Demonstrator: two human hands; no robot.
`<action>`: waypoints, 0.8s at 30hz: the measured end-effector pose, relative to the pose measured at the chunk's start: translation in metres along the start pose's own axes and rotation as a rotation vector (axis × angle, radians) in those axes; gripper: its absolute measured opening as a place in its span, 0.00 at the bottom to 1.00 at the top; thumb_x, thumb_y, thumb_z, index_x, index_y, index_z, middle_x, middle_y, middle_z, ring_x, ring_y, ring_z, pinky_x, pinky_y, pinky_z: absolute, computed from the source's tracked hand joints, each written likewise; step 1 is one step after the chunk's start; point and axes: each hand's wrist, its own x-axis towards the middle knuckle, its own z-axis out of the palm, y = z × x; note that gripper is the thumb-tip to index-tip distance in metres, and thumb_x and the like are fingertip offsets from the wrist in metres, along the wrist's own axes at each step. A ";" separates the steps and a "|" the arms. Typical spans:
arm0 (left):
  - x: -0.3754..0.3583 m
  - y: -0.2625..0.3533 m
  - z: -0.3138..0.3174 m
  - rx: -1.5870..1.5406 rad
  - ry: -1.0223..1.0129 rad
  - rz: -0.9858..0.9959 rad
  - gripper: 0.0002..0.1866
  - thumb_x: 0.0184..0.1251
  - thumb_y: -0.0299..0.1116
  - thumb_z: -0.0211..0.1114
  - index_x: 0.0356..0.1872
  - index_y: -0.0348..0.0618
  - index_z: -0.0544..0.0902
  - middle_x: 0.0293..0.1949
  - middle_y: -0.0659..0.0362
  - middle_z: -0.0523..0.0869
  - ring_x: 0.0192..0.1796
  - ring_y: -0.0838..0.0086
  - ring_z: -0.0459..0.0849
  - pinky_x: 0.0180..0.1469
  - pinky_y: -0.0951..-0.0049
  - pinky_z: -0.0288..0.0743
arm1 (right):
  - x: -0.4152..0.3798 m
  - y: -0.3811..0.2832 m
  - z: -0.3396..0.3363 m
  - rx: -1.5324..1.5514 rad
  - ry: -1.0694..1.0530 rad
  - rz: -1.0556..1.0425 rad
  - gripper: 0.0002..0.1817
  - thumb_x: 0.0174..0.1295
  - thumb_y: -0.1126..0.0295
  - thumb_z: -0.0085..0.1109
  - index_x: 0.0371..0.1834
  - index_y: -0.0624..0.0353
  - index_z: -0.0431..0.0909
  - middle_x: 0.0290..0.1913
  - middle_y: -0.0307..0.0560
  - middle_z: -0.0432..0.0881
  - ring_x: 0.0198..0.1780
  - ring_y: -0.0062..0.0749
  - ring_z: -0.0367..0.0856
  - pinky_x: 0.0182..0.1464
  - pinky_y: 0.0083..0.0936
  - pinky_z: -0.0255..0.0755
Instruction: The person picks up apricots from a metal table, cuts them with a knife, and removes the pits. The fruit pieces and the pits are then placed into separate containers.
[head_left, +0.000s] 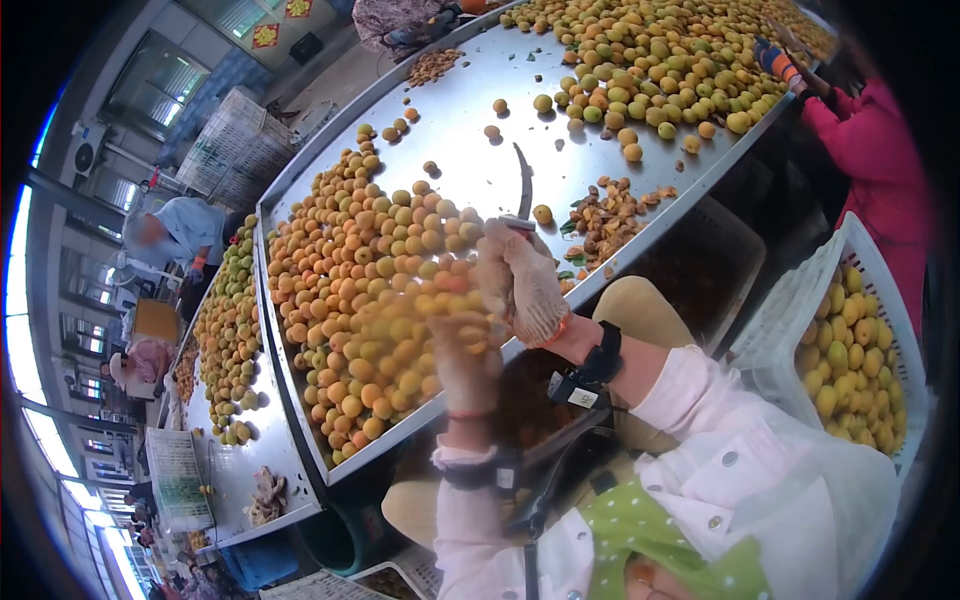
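My right hand (pixel 520 282), in a pale work glove, is closed around a curved knife (pixel 525 185). Its thin dark blade points away over the metal table. Closer to the table's near edge, my left hand (pixel 465 358), also gloved, is smeared by motion, so its fingers cannot be made out. Apricots (pixel 365 270) lie in a wide heap beside and beyond both hands. Those nearest my left hand are blurred too. Right of the knife is a small pile of opened apricot pieces (pixel 610 222), with a single apricot (pixel 543 214) near the blade.
A metal table (pixel 460 130) with a raised rim stretches ahead, holding another apricot heap (pixel 650 70) at the far right. A white crate (pixel 850 340) of yellow apricots stands at my right. A person in pink (pixel 870 150) works there. Another person (pixel 180 235) bends over the left table.
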 end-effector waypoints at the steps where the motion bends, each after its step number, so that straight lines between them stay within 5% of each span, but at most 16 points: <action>1: 0.001 0.014 -0.001 -0.302 -0.082 -0.366 0.21 0.80 0.48 0.45 0.49 0.37 0.74 0.37 0.61 0.79 0.36 0.78 0.77 0.39 0.83 0.74 | -0.001 -0.002 0.000 0.055 -0.027 -0.052 0.10 0.71 0.63 0.53 0.31 0.51 0.71 0.19 0.32 0.69 0.15 0.17 0.65 0.13 0.17 0.59; 2: 0.000 0.022 0.000 -0.601 -0.165 -0.733 0.21 0.80 0.46 0.47 0.52 0.36 0.73 0.38 0.61 0.79 0.38 0.77 0.77 0.43 0.82 0.75 | -0.001 -0.004 -0.001 0.109 -0.057 -0.104 0.12 0.72 0.63 0.53 0.29 0.50 0.71 0.19 0.32 0.67 0.14 0.16 0.62 0.13 0.17 0.56; 3: -0.019 -0.003 0.014 -0.754 -0.053 -0.806 0.18 0.78 0.41 0.52 0.53 0.33 0.71 0.40 0.62 0.79 0.38 0.80 0.75 0.42 0.82 0.75 | -0.004 -0.005 -0.002 0.106 -0.073 -0.116 0.13 0.71 0.63 0.55 0.27 0.50 0.69 0.18 0.32 0.66 0.14 0.16 0.60 0.14 0.17 0.54; 7: -0.023 -0.004 0.018 -0.641 -0.122 -0.795 0.21 0.74 0.34 0.59 0.60 0.30 0.69 0.43 0.57 0.80 0.39 0.71 0.78 0.43 0.74 0.76 | -0.013 -0.004 -0.003 -0.026 -0.059 -0.152 0.09 0.70 0.65 0.55 0.31 0.51 0.71 0.20 0.31 0.67 0.16 0.14 0.62 0.15 0.15 0.55; 9: -0.017 0.004 0.015 -0.078 -0.158 -0.139 0.33 0.64 0.34 0.66 0.65 0.27 0.65 0.48 0.48 0.80 0.44 0.57 0.80 0.48 0.64 0.76 | -0.019 -0.002 0.001 -0.134 -0.036 -0.292 0.06 0.69 0.66 0.55 0.35 0.53 0.72 0.23 0.29 0.69 0.18 0.13 0.64 0.16 0.14 0.54; 10: -0.012 0.006 0.018 -0.078 -0.158 -0.139 0.33 0.64 0.34 0.66 0.65 0.27 0.65 0.48 0.48 0.80 0.44 0.57 0.80 0.48 0.64 0.76 | -0.018 0.001 -0.004 -0.134 -0.035 -0.292 0.06 0.69 0.66 0.55 0.35 0.53 0.72 0.23 0.29 0.69 0.18 0.13 0.64 0.16 0.14 0.54; 12: -0.003 0.012 0.029 0.136 0.052 0.175 0.13 0.54 0.25 0.65 0.42 0.39 0.77 0.38 0.52 0.81 0.39 0.58 0.81 0.39 0.63 0.75 | -0.016 0.005 -0.014 -0.133 -0.189 -0.304 0.05 0.68 0.66 0.55 0.41 0.54 0.73 0.25 0.27 0.70 0.20 0.11 0.65 0.17 0.13 0.55; 13: -0.008 0.010 0.033 0.134 0.053 0.177 0.13 0.54 0.25 0.65 0.42 0.39 0.77 0.38 0.52 0.81 0.39 0.58 0.81 0.39 0.63 0.75 | -0.016 0.003 -0.014 -0.134 -0.190 -0.307 0.05 0.68 0.66 0.55 0.41 0.54 0.73 0.25 0.27 0.70 0.20 0.11 0.65 0.17 0.13 0.55; 15: -0.013 0.012 0.037 0.052 -0.199 -0.374 0.44 0.52 0.33 0.71 0.68 0.21 0.59 0.54 0.35 0.77 0.56 0.46 0.76 0.61 0.57 0.69 | -0.017 -0.002 -0.013 -0.038 -0.114 -0.239 0.06 0.68 0.73 0.55 0.31 0.55 0.73 0.24 0.32 0.73 0.20 0.12 0.68 0.18 0.13 0.59; 16: -0.010 0.020 0.038 0.051 -0.201 -0.372 0.44 0.52 0.33 0.71 0.68 0.21 0.59 0.54 0.35 0.77 0.56 0.46 0.76 0.61 0.57 0.69 | -0.012 -0.004 -0.018 -0.037 -0.113 -0.241 0.06 0.68 0.73 0.55 0.31 0.55 0.73 0.24 0.32 0.73 0.20 0.12 0.68 0.18 0.13 0.59; 18: 0.000 0.037 0.038 -0.670 -0.143 -0.849 0.35 0.58 0.33 0.68 0.65 0.26 0.65 0.49 0.38 0.80 0.51 0.49 0.80 0.56 0.59 0.74 | -0.001 -0.012 -0.027 0.069 -0.105 -0.069 0.09 0.67 0.71 0.54 0.27 0.53 0.71 0.20 0.31 0.69 0.16 0.13 0.63 0.15 0.14 0.53; 19: 0.005 0.039 0.042 -0.674 -0.141 -0.851 0.35 0.58 0.33 0.68 0.65 0.26 0.65 0.49 0.38 0.80 0.51 0.49 0.80 0.56 0.59 0.74 | -0.005 -0.017 -0.021 0.065 0.004 -0.044 0.11 0.67 0.68 0.55 0.24 0.51 0.69 0.17 0.31 0.66 0.14 0.15 0.59 0.14 0.16 0.49; 21: 0.018 0.040 0.050 -0.229 -0.344 -0.422 0.23 0.63 0.32 0.63 0.57 0.32 0.72 0.41 0.43 0.84 0.43 0.49 0.82 0.47 0.59 0.77 | 0.005 -0.017 -0.032 0.022 0.029 -0.070 0.13 0.68 0.66 0.53 0.23 0.49 0.67 0.15 0.29 0.62 0.12 0.14 0.56 0.12 0.16 0.47; 22: 0.018 0.035 0.066 -0.231 -0.343 -0.421 0.23 0.63 0.32 0.63 0.57 0.32 0.72 0.41 0.43 0.84 0.43 0.49 0.82 0.47 0.59 0.77 | 0.008 -0.022 -0.035 -0.013 0.058 -0.094 0.15 0.69 0.64 0.52 0.22 0.47 0.65 0.14 0.27 0.59 0.11 0.14 0.54 0.11 0.16 0.45; 24: 0.011 0.025 0.103 -0.952 0.013 -0.750 0.17 0.76 0.42 0.54 0.47 0.36 0.77 0.30 0.62 0.80 0.28 0.73 0.78 0.30 0.70 0.74 | 0.020 -0.039 -0.044 0.019 0.176 -0.028 0.15 0.70 0.63 0.50 0.22 0.46 0.63 0.14 0.27 0.56 0.11 0.14 0.51 0.10 0.15 0.45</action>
